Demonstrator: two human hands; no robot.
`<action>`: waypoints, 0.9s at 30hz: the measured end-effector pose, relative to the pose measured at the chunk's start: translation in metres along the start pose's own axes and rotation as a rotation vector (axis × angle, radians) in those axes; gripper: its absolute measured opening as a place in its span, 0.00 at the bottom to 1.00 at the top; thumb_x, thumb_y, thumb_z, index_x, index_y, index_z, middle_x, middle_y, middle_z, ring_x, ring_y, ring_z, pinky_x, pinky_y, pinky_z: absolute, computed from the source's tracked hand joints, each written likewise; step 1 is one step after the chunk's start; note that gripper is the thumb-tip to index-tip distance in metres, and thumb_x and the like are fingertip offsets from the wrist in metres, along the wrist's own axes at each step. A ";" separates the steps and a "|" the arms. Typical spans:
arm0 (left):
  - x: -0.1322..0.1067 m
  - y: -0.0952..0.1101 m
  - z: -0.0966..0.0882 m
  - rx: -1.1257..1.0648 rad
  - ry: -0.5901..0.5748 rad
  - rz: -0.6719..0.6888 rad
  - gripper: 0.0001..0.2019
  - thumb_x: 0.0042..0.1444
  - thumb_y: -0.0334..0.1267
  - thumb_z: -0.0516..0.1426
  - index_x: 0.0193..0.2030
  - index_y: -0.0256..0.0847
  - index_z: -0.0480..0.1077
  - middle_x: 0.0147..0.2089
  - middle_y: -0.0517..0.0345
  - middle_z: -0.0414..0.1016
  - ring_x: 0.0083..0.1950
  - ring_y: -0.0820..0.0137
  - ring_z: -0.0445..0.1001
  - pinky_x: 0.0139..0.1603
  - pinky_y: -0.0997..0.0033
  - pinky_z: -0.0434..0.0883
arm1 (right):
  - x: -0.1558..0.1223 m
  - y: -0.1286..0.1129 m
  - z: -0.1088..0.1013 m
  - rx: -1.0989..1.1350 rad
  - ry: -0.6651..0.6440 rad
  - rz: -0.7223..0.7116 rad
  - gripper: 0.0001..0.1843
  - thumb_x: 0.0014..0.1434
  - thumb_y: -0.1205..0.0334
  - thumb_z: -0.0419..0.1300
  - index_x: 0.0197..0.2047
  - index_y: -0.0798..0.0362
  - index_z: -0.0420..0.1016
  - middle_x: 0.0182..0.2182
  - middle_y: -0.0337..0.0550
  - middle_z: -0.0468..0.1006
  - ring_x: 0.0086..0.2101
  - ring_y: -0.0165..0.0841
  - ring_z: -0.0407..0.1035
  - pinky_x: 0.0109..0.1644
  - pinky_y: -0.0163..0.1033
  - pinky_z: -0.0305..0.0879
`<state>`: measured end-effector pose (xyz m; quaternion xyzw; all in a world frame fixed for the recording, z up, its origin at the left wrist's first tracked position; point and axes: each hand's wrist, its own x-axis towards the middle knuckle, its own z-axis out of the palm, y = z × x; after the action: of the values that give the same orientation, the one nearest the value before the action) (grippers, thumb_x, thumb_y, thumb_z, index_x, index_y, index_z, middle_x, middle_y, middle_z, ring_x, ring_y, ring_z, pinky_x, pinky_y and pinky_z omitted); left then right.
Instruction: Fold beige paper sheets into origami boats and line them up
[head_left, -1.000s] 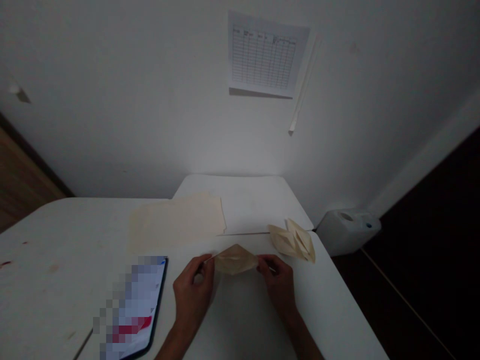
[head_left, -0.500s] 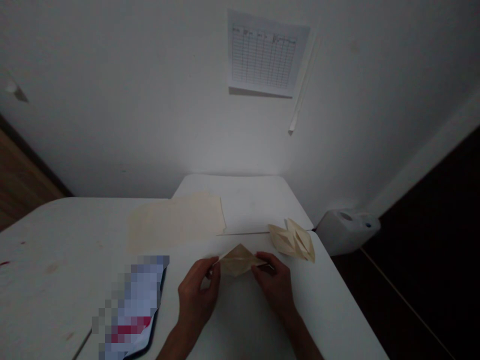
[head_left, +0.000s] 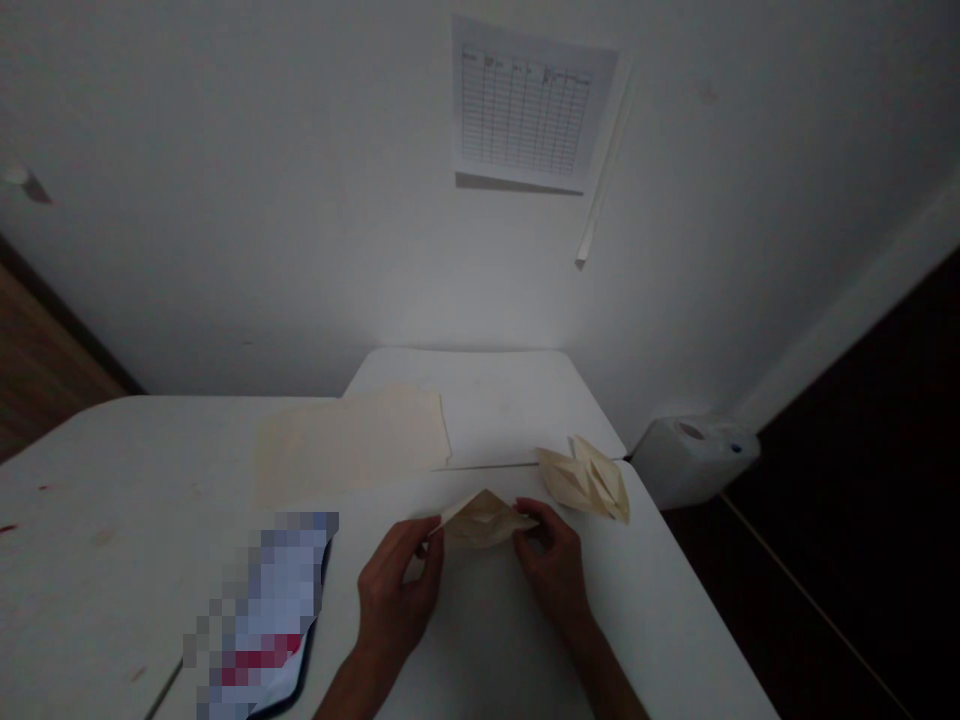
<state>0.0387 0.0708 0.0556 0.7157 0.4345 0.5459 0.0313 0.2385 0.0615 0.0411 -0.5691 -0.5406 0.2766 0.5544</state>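
Observation:
Between my hands is a folded piece of cream paper (head_left: 484, 520), peaked at the top and slightly opened along its middle, just above the white table. My left hand (head_left: 399, 578) pinches its left corner between thumb and fingers. At the opposite corner, my right hand (head_left: 551, 560) grips the paper the same way. Beyond my right hand lie a few folded paper pieces (head_left: 585, 480) of the same cream colour, close together. Flat cream sheets (head_left: 352, 445) rest on the table past my left hand.
A phone or tablet (head_left: 270, 610) with a blurred-out screen lies left of my left hand. The white table (head_left: 75, 560) meets a wall carrying a printed chart (head_left: 534, 105). A whitish plastic container (head_left: 694, 460) stands beyond the table's right edge.
The paper between my hands has opened a little along its middle, and its lower edge looks rounder. My right hand has shifted slightly to the right.

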 end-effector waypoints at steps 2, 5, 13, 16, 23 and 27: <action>-0.001 -0.001 0.000 0.005 -0.003 0.000 0.06 0.58 0.31 0.57 0.43 0.39 0.72 0.35 0.57 0.75 0.29 0.74 0.72 0.32 0.74 0.71 | 0.000 0.002 0.000 0.015 0.001 0.005 0.17 0.52 0.67 0.58 0.46 0.54 0.75 0.43 0.47 0.79 0.37 0.36 0.75 0.43 0.40 0.73; -0.001 -0.002 0.000 -0.003 -0.006 0.005 0.07 0.59 0.31 0.57 0.43 0.39 0.71 0.36 0.57 0.75 0.30 0.73 0.73 0.33 0.73 0.71 | 0.001 0.004 0.000 0.035 0.002 -0.005 0.17 0.52 0.68 0.58 0.46 0.54 0.75 0.43 0.47 0.79 0.40 0.38 0.75 0.45 0.41 0.73; 0.000 -0.002 0.001 -0.013 0.002 0.003 0.07 0.58 0.30 0.57 0.43 0.38 0.72 0.35 0.57 0.75 0.30 0.74 0.72 0.33 0.74 0.71 | 0.000 0.002 -0.001 0.095 -0.002 0.023 0.15 0.54 0.65 0.58 0.46 0.54 0.76 0.42 0.48 0.80 0.40 0.38 0.76 0.45 0.41 0.73; -0.001 -0.001 0.000 -0.020 0.003 0.016 0.07 0.58 0.29 0.57 0.43 0.39 0.72 0.35 0.57 0.75 0.30 0.73 0.73 0.33 0.73 0.71 | 0.000 0.003 0.000 0.113 0.018 0.040 0.14 0.54 0.64 0.58 0.45 0.55 0.76 0.40 0.49 0.80 0.40 0.39 0.76 0.44 0.41 0.74; 0.000 0.002 -0.001 -0.043 -0.012 0.043 0.07 0.58 0.28 0.57 0.43 0.40 0.72 0.35 0.56 0.76 0.31 0.73 0.73 0.33 0.73 0.72 | 0.002 0.002 -0.001 0.027 0.096 0.058 0.12 0.55 0.62 0.59 0.41 0.55 0.78 0.38 0.49 0.81 0.38 0.39 0.77 0.41 0.41 0.74; 0.000 0.001 -0.001 -0.054 -0.015 0.059 0.08 0.58 0.28 0.57 0.43 0.40 0.72 0.36 0.55 0.76 0.32 0.73 0.74 0.33 0.73 0.72 | 0.002 -0.001 -0.003 -0.098 0.103 0.036 0.11 0.57 0.58 0.59 0.38 0.53 0.80 0.34 0.47 0.82 0.34 0.39 0.77 0.39 0.40 0.73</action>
<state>0.0385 0.0696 0.0568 0.7311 0.3982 0.5527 0.0376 0.2413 0.0622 0.0431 -0.6187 -0.5140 0.2298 0.5479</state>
